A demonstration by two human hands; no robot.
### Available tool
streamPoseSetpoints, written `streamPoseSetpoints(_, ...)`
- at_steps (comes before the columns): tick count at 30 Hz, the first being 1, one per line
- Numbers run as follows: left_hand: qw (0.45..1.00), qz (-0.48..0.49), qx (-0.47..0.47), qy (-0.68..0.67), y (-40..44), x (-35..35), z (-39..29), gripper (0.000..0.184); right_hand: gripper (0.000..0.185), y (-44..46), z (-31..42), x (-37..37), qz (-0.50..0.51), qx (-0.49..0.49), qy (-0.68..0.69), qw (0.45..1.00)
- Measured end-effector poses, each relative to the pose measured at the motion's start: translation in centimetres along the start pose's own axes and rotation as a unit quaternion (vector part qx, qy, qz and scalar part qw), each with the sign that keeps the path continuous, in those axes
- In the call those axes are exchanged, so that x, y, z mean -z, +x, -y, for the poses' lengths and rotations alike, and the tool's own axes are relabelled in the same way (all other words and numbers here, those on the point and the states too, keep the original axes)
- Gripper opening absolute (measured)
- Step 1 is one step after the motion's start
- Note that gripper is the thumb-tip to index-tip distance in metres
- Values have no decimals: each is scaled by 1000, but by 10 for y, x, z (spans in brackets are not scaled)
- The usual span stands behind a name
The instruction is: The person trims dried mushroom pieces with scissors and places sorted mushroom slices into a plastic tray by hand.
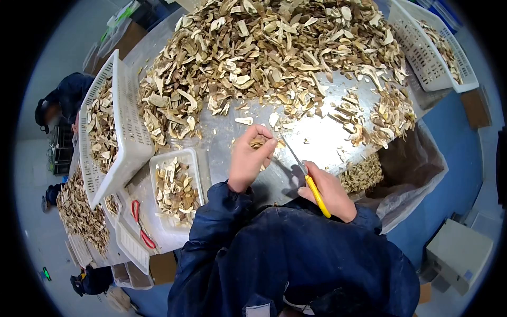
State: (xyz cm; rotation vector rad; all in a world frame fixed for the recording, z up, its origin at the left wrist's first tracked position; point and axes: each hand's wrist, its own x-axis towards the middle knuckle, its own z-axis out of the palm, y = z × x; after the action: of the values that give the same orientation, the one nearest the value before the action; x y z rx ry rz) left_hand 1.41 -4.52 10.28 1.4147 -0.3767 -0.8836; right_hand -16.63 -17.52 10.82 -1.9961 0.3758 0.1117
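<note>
My left hand (250,155) is closed in a pinch on a dried mushroom slice (257,143) above the metal table (216,165). To its right, my right hand (328,191) is wrapped round a yellow-handled tool (317,195) with a thin metal blade, whose tip points up and left, close to my left hand. Beyond both hands lies a large pile of dried mushroom slices (264,53). Smaller groups of slices (391,116) rest at the right of the table.
White baskets of slices stand at the left (127,127) and upper right (459,68). A small white tray (197,185) and red-handled scissors (138,222) lie left. A lined box (428,185) stands lower right. Other people (68,95) are at the far left.
</note>
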Motion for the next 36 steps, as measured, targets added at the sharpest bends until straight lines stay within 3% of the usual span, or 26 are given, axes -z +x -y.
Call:
streamPoseSetpoints(9,1000,3,28,-11,-19,15,2,14,38,5,-5,-13,34,-26,3,999)
streamPoseSetpoints(14,978,-178,-34,103,-55,58,1,6,33,12,-2,-18,20,-6,39,999)
streamPoseSetpoints(15,904,-236,-170,314,-63,83,11,7,33,14,-3,-17,16,-16,40,999)
streamPoseSetpoints(16,764,-275,-295,503,-73,101,7,8,33,16,-6,-17,12,-27,41,999)
streamPoseSetpoints(17,850,-353,-153,360,-88,112,2,14,33,18,-8,-17,9,-37,41,998)
streamPoseSetpoints(18,854,-385,-102,335,-98,129,3,21,32,20,-11,-17,3,-37,43,998)
streamPoseSetpoints(19,859,-366,-57,354,-109,141,-4,31,33,22,-12,-17,0,-33,39,999)
streamPoseSetpoints(21,775,-321,-64,541,-124,164,1,51,33,25,-11,-15,-9,-28,27,999)
streamPoseSetpoints(23,773,-326,-88,536,-123,165,3,51,34,24,-10,-13,-16,-28,22,999)
streamPoseSetpoints(24,803,-300,-102,505,-115,161,-2,46,34,22,-9,-11,-22,-31,9,999)
streamPoseSetpoints(25,849,-310,-27,426,-103,138,-17,38,34,21,-7,-9,-29,-34,-4,999)
streamPoseSetpoints(30,930,-103,-114,334,-12,79,20,31,35,4,-16,-2,-83,-57,33,994)
streamPoseSetpoints(32,913,-40,-99,394,21,46,17,33,35,-3,-18,1,-106,-52,30,993)
streamPoseSetpoints(36,851,-85,-191,482,73,16,46,32,34,-16,-23,4,-133,-68,44,988)
